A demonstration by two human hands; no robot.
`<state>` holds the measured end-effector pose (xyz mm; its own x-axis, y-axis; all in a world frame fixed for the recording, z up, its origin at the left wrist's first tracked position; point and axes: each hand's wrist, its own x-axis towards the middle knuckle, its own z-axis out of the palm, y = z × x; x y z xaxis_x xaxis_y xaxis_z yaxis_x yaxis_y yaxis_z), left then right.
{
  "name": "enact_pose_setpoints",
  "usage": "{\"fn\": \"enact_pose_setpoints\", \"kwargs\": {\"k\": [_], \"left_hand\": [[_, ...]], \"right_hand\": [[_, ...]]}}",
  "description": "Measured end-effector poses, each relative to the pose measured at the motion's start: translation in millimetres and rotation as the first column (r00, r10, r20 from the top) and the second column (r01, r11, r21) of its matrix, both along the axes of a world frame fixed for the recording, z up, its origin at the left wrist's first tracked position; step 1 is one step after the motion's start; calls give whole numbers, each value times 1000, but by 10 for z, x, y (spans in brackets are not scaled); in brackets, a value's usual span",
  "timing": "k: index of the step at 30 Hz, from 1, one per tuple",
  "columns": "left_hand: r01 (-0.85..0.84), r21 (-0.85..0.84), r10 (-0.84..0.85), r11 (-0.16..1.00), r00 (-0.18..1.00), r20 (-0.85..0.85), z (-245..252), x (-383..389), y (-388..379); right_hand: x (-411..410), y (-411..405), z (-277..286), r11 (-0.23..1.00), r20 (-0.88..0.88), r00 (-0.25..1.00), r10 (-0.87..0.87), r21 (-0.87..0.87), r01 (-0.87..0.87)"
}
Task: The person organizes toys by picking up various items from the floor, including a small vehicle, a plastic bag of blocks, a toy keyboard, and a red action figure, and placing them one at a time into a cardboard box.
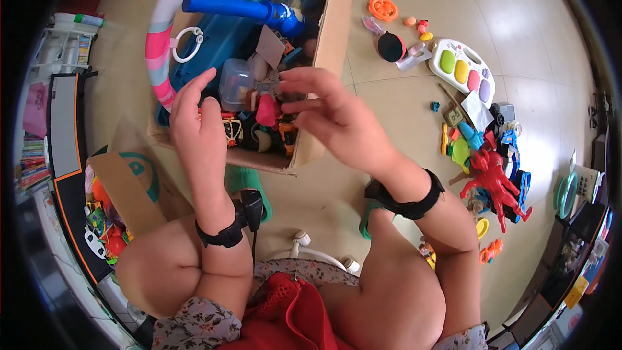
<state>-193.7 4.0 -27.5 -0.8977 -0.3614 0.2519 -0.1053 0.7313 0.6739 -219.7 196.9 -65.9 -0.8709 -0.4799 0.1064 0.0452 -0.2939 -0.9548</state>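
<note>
A cardboard box (335,24) full of toys stands on the floor before me. My left hand (197,112) is raised over its near left side, thumb and fingers apart, with nothing in it. Over the near right side hangs my right hand (335,116), its fingers spread and blurred, with no object visible in them. Between the hands lie a clear plastic container (236,85) and a pink toy piece (267,111). A blue toy hammer (238,7) rests across a dark blue case (218,29). The striped pink ring (160,34) with white loops leans along the box's left wall.
On the floor to the right lie a toy piano (464,73), a red figure (493,180), an orange toy wheel (383,8) and several small toys. A second box (129,189) with toys stands at left. Beneath me shows a white wheeled chair base (311,250).
</note>
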Motion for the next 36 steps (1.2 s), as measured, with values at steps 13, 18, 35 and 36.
{"fn": "enact_pose_setpoints", "kwargs": {"k": [13,18,35,36], "left_hand": [[539,-8,-526,842,818,-231,56,-50,1326],[662,32,-648,749,741,-177,-401,-131,1987],[868,-131,-777,479,489,396,-2333,-414,3120],[867,-195,-770,458,497,401,-2413,-464,3155]], "right_hand": [[94,1549,-143,646,201,642,-740,-55,762],[451,2257,-507,406,194,390,-900,45,913],[989,2602,-2094,-17,-417,660,-625,852,523],[971,2562,-2103,-16,-384,700,-602,882,471]]}}
